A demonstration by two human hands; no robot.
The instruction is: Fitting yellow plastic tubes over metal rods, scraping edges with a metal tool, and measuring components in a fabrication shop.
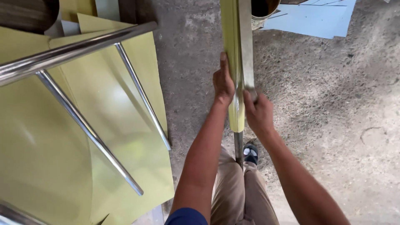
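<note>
We clasp a long yellow-green strip [233,54] against a metal bar [246,50], left hand [223,81] and right hand [258,112] both closed on it, its lower end still bare.

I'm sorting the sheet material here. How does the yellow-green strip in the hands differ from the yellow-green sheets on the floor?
The strip is narrow, long and folded lengthwise; the sheets are wide and flat. The strip is gripped by the left hand and right hand; the sheets lie untouched. Both share the glossy colour.
</note>
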